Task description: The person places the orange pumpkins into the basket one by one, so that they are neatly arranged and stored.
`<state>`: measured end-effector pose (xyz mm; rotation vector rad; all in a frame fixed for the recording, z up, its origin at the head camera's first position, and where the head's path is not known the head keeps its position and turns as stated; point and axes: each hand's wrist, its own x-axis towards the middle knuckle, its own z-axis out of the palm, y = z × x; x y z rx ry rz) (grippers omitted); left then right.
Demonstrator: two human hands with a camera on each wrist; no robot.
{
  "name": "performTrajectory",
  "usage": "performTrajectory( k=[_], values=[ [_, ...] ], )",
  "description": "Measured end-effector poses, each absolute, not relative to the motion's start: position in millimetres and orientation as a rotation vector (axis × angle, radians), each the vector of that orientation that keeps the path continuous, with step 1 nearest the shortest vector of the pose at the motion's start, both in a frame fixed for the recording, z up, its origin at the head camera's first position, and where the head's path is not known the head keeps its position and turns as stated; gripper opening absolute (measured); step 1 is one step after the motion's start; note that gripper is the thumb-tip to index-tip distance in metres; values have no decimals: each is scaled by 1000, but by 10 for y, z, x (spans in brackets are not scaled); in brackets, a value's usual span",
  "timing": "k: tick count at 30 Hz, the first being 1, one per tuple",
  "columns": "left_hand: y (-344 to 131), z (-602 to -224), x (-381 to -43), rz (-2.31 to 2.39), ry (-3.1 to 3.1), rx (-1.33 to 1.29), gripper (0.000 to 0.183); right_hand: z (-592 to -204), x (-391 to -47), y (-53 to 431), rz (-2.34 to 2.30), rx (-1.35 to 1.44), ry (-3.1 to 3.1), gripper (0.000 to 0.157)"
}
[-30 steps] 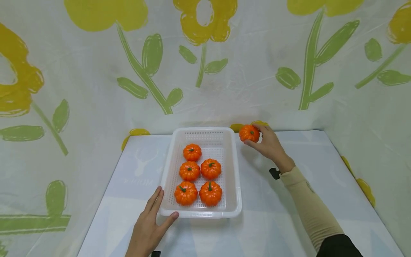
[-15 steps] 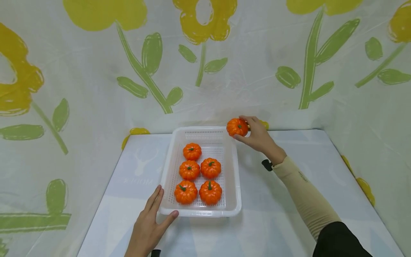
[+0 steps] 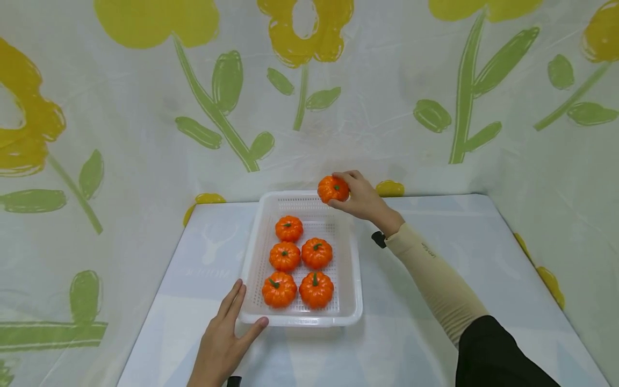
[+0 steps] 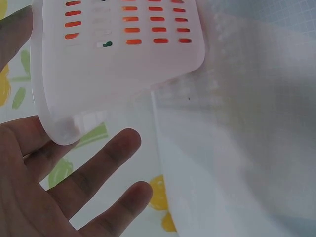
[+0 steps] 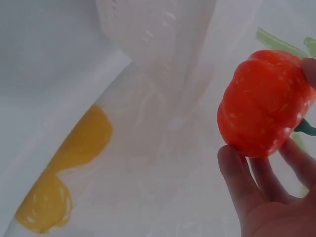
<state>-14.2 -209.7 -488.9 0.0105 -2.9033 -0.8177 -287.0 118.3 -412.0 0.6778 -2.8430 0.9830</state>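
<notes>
In the head view my right hand grips a small orange pumpkin above the far right corner of a white perforated plastic basket. Thumb and fingers are around the pumpkin's sides, and its green stem shows; the right wrist view has the pumpkin held clear of any surface. At the basket's near left corner, my left hand rests against the rim, fingers fairly straight and thumb spread. Close up, the fingers of the left hand meet the basket's rim. Several similar pumpkins sit inside the basket.
A white table with a faint pattern carries the basket. Behind and at both sides hangs a pale cloth printed with yellow flowers and green leaves; it meets the table's back edge.
My right hand has carried the pumpkin leftward and slightly up, from beyond the basket's right side to over its far right corner. The left hand and the basket's pumpkins look unmoved.
</notes>
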Motion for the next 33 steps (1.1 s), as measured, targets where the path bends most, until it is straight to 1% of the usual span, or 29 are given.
performTrajectory(
  k=[10,22,33],
  values=[
    [-2102,-4895,-128,-807,-2883,0,93,-4289,-2835,981,928,823,-2893,72],
    [-2089,-4889,-140,-803,-2907,22,94,-4488,-2868,808,860,852,-2992,71],
    [-2087,-4881,-140,-813,-2920,45,95,-4583,-2825,731,670,877,-3094,71]
  ],
)
